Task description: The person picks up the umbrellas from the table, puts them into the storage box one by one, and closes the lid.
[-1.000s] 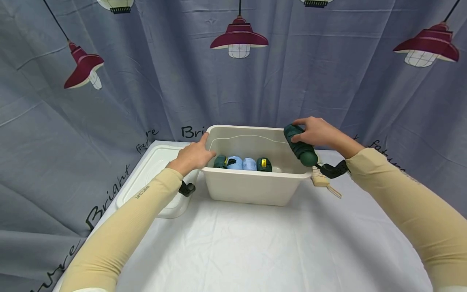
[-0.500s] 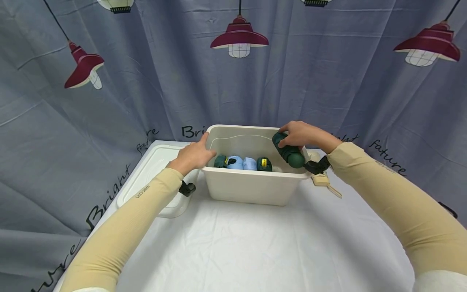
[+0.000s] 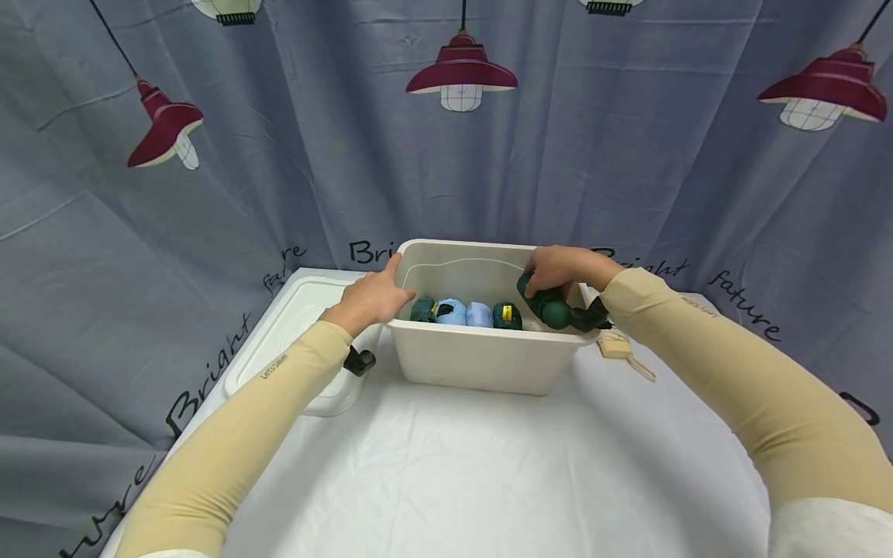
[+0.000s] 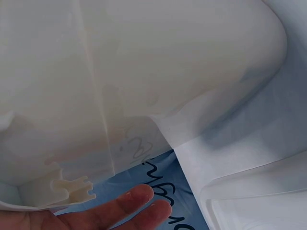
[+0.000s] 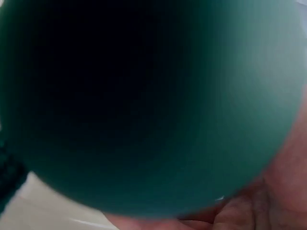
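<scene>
Dark green folded umbrella (image 3: pixel 546 301): gripped in the right hand (image 3: pixel 561 269), fingers curled over its top; its lower end sits inside the white bin (image 3: pixel 481 360), at the right end of the interior, close against the right wall. In the right wrist view the green body (image 5: pixel 153 105) fills nearly all of the picture, with the palm at its lower right edge.

Just left of that hand, along the bin floor: a row of rolled items, a green one with a yellow tag (image 3: pixel 507 315) nearest, then two light blue ones (image 3: pixel 463 312), then another dark green one (image 3: pixel 422 309). Little free room shows between the umbrella and the nearest roll.

Left hand (image 3: pixel 373 297): rests on the bin's left rim, thumb inside, fingers (image 4: pixel 139 203) fairly straight down the outer wall.

Beyond the left hand, a white lid (image 3: pixel 293 341) lies flat on the white tablecloth (image 3: pixel 446 473). Right of the bin, a wooden brush (image 3: pixel 621 353) lies just outside the wall.
</scene>
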### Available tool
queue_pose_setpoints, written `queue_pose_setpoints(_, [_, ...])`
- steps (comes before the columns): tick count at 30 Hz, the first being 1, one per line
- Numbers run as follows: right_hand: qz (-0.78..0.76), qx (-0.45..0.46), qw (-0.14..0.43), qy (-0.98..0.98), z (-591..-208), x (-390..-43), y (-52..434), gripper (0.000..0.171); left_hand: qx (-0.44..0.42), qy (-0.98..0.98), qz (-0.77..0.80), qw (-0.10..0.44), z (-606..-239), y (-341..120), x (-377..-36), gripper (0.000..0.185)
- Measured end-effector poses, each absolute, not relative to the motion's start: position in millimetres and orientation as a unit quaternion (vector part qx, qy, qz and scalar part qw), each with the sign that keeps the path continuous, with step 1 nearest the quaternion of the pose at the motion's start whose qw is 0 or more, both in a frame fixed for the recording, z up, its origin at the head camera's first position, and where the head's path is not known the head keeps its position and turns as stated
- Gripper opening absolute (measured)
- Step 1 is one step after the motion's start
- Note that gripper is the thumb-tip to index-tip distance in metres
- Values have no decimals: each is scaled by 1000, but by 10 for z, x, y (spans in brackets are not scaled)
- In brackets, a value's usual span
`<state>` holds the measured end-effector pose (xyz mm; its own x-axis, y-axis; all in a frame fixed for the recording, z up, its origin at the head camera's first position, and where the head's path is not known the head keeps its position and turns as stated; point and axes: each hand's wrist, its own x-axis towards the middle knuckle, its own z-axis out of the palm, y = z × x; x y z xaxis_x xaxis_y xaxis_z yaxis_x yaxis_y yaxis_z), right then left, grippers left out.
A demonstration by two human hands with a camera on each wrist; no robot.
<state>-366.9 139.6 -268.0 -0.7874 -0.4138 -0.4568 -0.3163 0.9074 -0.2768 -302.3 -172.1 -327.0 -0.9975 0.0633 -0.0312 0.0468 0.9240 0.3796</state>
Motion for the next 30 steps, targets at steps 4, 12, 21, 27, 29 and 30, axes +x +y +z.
queue_pose_setpoints(4, [-92, -186, 272, 940, -2733, -3680, 1373, 34, 27, 980, 195, 23, -3272, -1720, -3013, 83])
queue_pose_setpoints(12, [-55, -189, 284, 939, -2786, -3741, 1337, 12, 27, 980, 195, 21, -3277, -1713, -3005, 83])
queue_pose_setpoints(21, [-12, -187, 308, 933, -2884, -3864, 1274, 19, 27, 981, 192, 26, -3280, -1725, -3013, 84])
queue_pose_setpoints(27, [4, -171, 335, 926, -2953, -3853, 1252, 16, 29, 980, 193, 26, -3275, -1726, -3018, 85])
queue_pose_setpoints(29, [4, -163, 343, 925, -2997, -3863, 1251, 15, 30, 980, 193, 25, -3270, -1727, -3019, 84])
queue_pose_setpoints(30, [2, -160, 345, 925, -3020, -3870, 1251, 14, 30, 980, 193, 26, -3267, -1728, -3019, 85])
